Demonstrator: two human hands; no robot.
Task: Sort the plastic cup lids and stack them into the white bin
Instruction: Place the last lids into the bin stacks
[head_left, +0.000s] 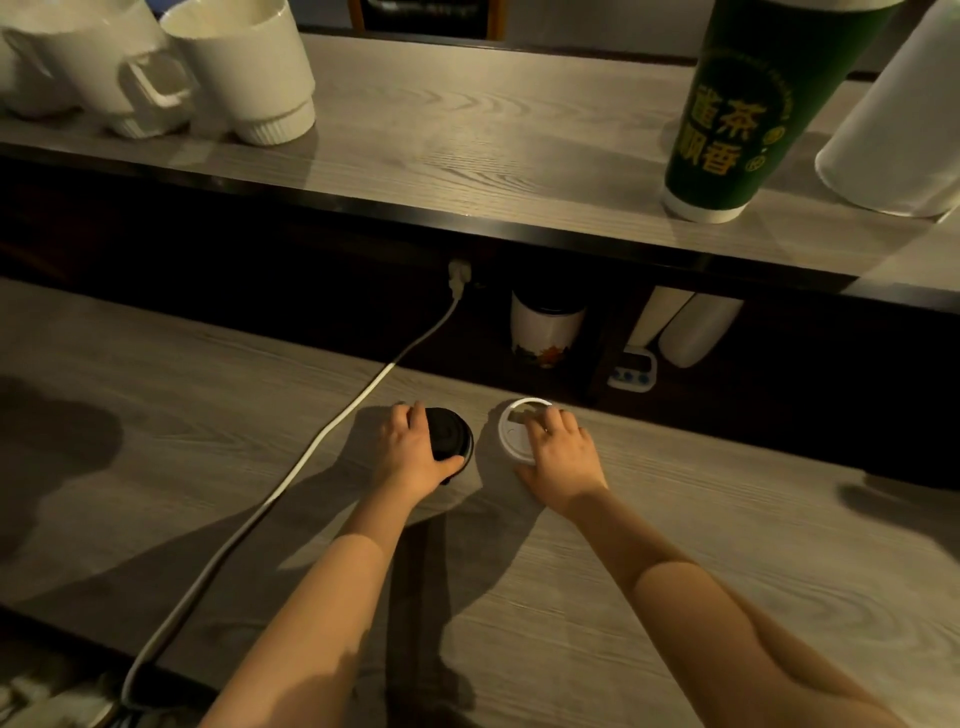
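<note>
A black cup lid (451, 437) lies on the grey wooden counter (675, 545), and my left hand (413, 454) grips it, thumb at its near edge and fingers over its far-left rim. Just to its right lies a white cup lid (514, 428). My right hand (558, 457) covers the white lid's right half, with curled fingers over its far rim and the thumb at its near edge. No white bin is in view.
A white cable (311, 447) runs from a plug under the raised shelf (467, 156) diagonally to the near left. On the shelf stand white mugs (244, 67), a green paper cup (748, 114) and white cups. Under it stand a jar (545, 327), a small timer (634, 369) and lying cup stacks.
</note>
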